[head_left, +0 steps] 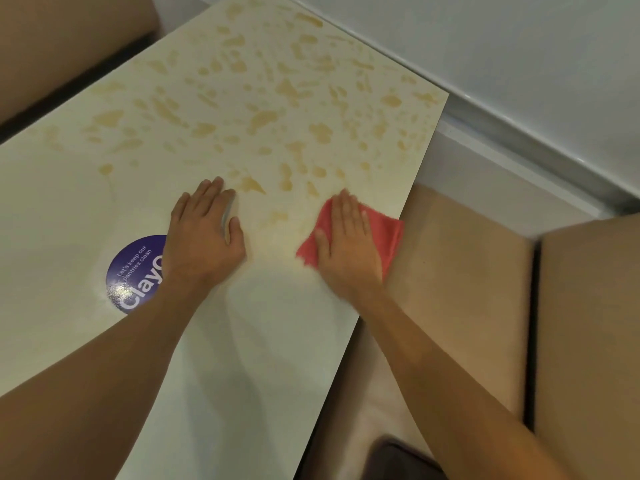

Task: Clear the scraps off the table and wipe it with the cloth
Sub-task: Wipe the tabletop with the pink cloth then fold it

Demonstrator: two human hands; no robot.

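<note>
Red cloth (381, 233), folded and fuzzy-edged, lies at the surface's (86, 216) right edge, 4 o'clock of centre, pressed flat under the right hand (346, 244), fingers extended, gripping nothing. Left hand (207, 233) rests flat and spread at centre, its heel over a round purple sticker (135, 275) at 8 o'clock. Cream surface carries tan blotches (263, 119) from 10 to 2 o'clock. Pale wall ledge (519, 133) at 2 o'clock; tan upholstered seats (460, 271) at 4 o'clock.
</note>
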